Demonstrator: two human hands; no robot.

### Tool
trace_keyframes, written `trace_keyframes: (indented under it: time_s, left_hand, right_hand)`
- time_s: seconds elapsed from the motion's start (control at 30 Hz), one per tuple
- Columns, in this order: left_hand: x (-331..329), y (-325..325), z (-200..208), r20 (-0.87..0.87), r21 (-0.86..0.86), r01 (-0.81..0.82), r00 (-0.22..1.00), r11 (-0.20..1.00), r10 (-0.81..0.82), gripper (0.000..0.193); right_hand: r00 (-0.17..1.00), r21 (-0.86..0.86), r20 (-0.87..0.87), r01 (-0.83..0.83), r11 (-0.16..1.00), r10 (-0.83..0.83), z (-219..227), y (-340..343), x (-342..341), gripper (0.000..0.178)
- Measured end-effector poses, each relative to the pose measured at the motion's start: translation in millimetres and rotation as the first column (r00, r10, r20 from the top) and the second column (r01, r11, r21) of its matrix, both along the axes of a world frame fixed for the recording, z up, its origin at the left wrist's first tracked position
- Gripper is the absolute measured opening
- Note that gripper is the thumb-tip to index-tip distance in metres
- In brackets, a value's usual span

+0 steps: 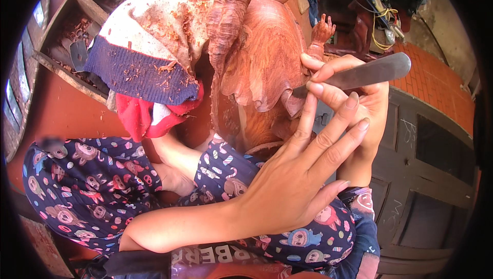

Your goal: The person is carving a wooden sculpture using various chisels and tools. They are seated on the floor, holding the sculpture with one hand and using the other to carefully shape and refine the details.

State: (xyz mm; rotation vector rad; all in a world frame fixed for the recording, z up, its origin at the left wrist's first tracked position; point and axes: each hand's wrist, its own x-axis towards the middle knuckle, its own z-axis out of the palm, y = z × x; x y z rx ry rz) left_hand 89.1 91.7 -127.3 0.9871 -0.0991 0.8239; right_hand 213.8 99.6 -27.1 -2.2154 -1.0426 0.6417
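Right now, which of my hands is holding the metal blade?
Your right hand, the one farther right, has the blade in its grip; your left hand has its fingers stretched out.

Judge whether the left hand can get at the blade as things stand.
Likely yes: the left hand is close by the lower end of the blade, with nothing seen between.

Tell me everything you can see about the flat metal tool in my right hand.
The flat metal tool is a slim grey strip with a smooth, dull sheen and a rounded outer end. It slants across the view, that end pointing right and slightly up. The right hand grips it between the fingers. Its other end is at the curled edge of the reddish-brown wooden carving; the tip's shape is hard to make out. The left hand has fingertips close by, though whether they touch it is unclear.
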Motion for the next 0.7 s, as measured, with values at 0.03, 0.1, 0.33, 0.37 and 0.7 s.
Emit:
trace_keyframes:
  time_s: [0.03,0.1,0.33,0.37,0.7]
  left_hand:
    - [-4.1,0.2,3.0,-0.004,-0.011,0.015,1.0,1.0,-0.015,0.083]
    - [-13.3,-2.8,5.1,-0.014,-0.026,0.03,0.999,0.999,-0.031,0.084]
    - [-4.6,0.1,5.5,-0.033,0.045,-0.033,0.999,0.998,0.035,0.083]
    - [-7.3,-3.3,5.8,-0.018,0.042,-0.032,0.999,0.999,0.033,0.083]
    - [6.8,-10.1,20.2,-0.025,0.001,-0.229,0.973,0.973,0.229,0.071]
  right_hand:
    - [0.999,-0.01,-0.001,-0.05,0.999,0.05,0.8,-2.1,2.1,0.015]
    - [0.988,-0.031,-0.012,-0.153,0.988,0.153,0.3,-11.9,10.0,0.015]
    - [0.98,-0.015,-0.011,-0.2,0.98,0.2,5.6,-5.7,13.5,0.008]
    - [0.961,-0.055,-0.012,-0.277,0.959,0.276,8.7,-6.2,17.4,0.008]
    - [0.831,-0.36,0.042,-0.506,0.784,0.555,23.4,15.2,24.2,0.009]
